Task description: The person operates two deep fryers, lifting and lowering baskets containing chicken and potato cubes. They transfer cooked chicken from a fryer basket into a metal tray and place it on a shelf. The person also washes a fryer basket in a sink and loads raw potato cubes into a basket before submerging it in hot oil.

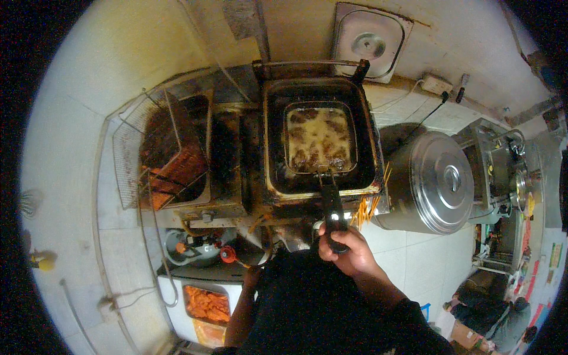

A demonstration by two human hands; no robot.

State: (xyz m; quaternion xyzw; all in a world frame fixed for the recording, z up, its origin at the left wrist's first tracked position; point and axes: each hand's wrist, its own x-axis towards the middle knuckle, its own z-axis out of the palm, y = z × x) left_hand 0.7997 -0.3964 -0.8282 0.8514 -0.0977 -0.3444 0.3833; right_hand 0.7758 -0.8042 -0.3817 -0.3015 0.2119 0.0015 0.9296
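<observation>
My right hand (348, 250) is closed around the black handle (333, 208) of a fry basket. The basket's square wire rim (286, 133) sits in a deep fryer (376, 164), in bubbling, foamy oil. Several brown pieces of food (326, 153) show through the foam. My left forearm (242, 306) hangs low beside my dark clothing. Its hand (253, 274) is in shadow near the counter edge, and its fingers cannot be made out. Close to it is a metal tray (227, 290) of orange-red, raw-looking pieces (206, 304).
Left, a second wire basket (126, 164) stands tilted over another fryer well. A gas cylinder (202, 255) with a red regulator (228, 254) sits below. Wooden sticks (366, 211) project beside the fryer, near a lidded stockpot (437, 182). Another person (483, 301) is at lower right.
</observation>
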